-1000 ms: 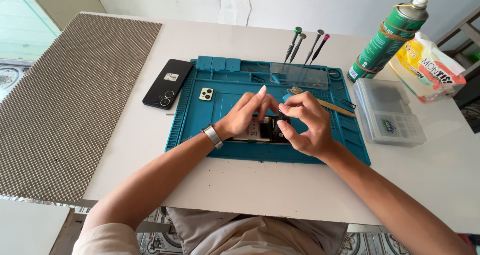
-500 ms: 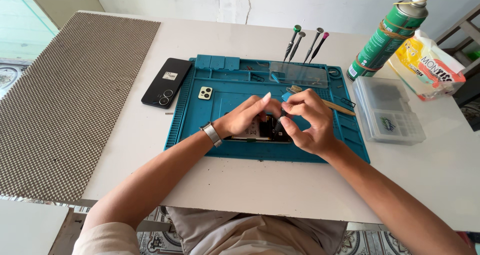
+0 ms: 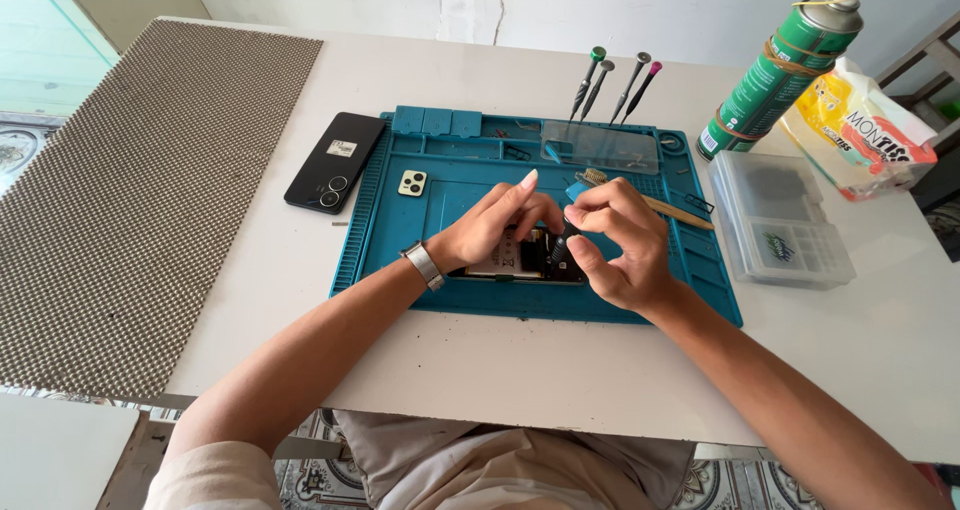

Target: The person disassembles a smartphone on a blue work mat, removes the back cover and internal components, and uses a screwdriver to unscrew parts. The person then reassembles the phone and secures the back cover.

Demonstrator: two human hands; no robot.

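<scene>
An opened phone (image 3: 520, 257) lies on the blue work mat (image 3: 400, 240), its insides facing up. My left hand (image 3: 495, 222) rests on the phone's left part and steadies it with the fingertips. My right hand (image 3: 618, 242) pinches a small dark tool upright, its tip on the phone's right end. Much of the phone is hidden under both hands.
A black phone back cover (image 3: 335, 161) and a small camera piece (image 3: 412, 182) lie at the mat's left. Three screwdrivers (image 3: 612, 83) stand behind the mat. A green spray can (image 3: 780, 70), yellow bag (image 3: 860, 130), clear parts box (image 3: 780, 220), brush (image 3: 672, 208) and studded mat (image 3: 130, 190) surround it.
My right hand has shifted slightly and closed tighter on the tool over the phone's right end. My left hand stays on the phone.
</scene>
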